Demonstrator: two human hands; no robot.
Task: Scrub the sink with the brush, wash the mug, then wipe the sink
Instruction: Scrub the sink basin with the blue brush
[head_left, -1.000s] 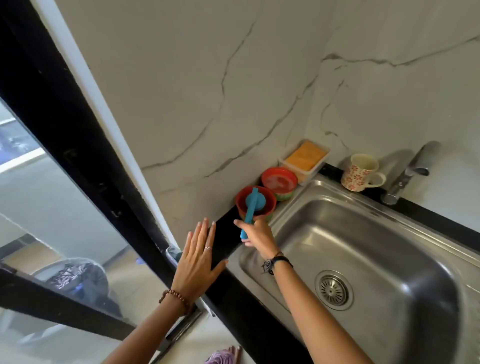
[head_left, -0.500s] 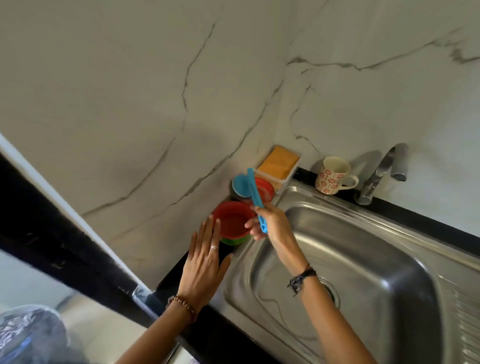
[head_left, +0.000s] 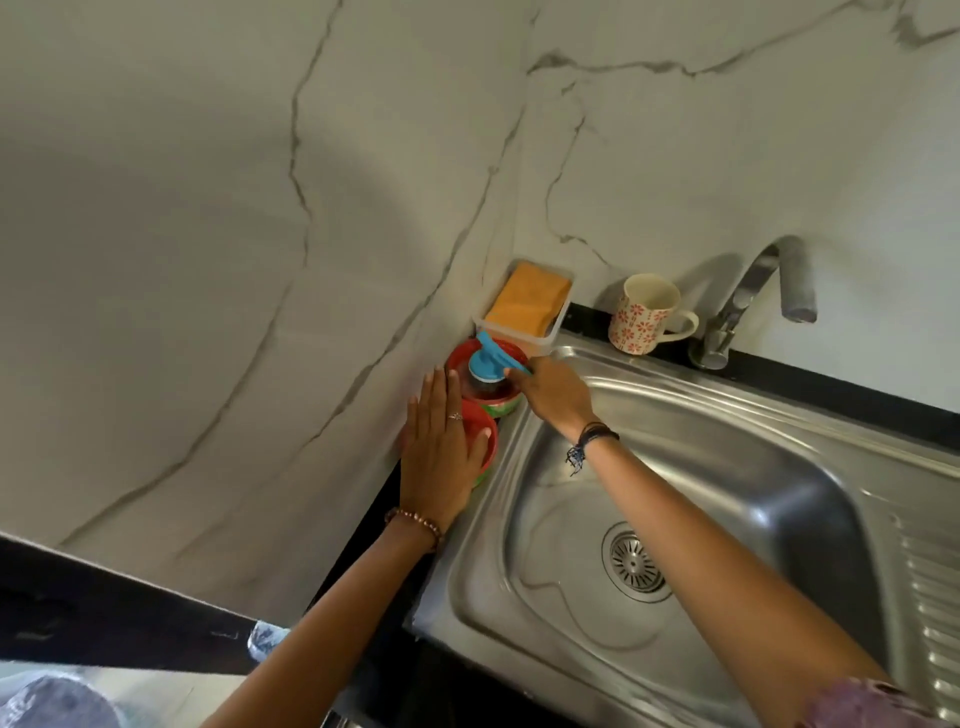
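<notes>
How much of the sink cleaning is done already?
Hardly any. The steel sink shows no suds. The right hand grips the blue-handled brush, its head in the farther red bowl, perhaps picking up cleaner. The left hand lies flat over the nearer red bowl. The flowered cream mug waits unwashed by the metal tap. Scrubbing, mug washing and wiping all remain.

I can't see the nearer red bowl (head_left: 485, 441) beside the sink (head_left: 779, 467) in full: left hand (head_left: 439, 447) covers it. Brush (head_left: 493, 358) bristles blurred; right hand (head_left: 553, 395) hides its handle end.
</notes>
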